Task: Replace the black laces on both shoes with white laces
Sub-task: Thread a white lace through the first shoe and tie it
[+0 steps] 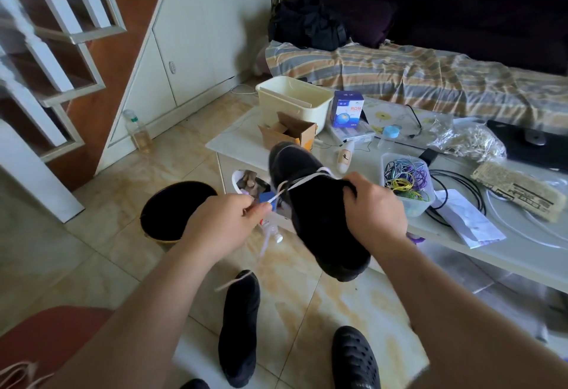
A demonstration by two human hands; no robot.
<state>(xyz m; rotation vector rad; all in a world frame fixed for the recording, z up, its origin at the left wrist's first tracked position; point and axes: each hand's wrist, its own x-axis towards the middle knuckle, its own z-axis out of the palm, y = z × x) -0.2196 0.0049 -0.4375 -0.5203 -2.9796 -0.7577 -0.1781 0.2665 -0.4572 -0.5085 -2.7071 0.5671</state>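
We hold the black cloth shoe (319,219) up in the air, toe pointing away. Our right hand (373,209) grips its side. Our left hand (222,224) pinches the thin white lace (302,181), which runs from the shoe's front holes, just right of those fingers.

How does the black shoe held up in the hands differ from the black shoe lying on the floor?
The held shoe is up in the air, gripped by the right hand; the floor shoe lies untouched on the tiles. The held shoe has a white lace running across it, its end pinched by the left hand; no lace can be made out on the floor shoe. Both are dark and look like a pair.
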